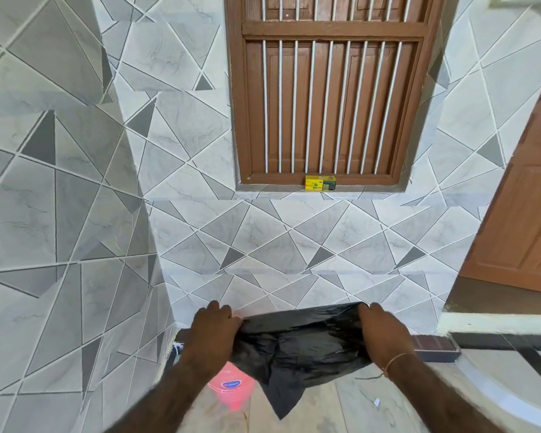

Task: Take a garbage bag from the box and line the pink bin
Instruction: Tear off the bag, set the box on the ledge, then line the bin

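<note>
A black garbage bag [297,348] hangs stretched between both hands in front of the tiled wall. My left hand [214,331] grips its left top edge and my right hand [380,331] grips its right top edge. The bag's lower corner droops to a point. Below it stands the pink bin [230,389], partly covered by the bag and my left forearm. The yellow and green bag box [320,183] lies on the window ledge, far above the hands.
A brown barred wooden window [328,89] fills the wall ahead. A brown door [525,214] stands at the right above a step edge [487,326]. A tiled wall corner [144,198] juts out on the left. Pale floor lies below.
</note>
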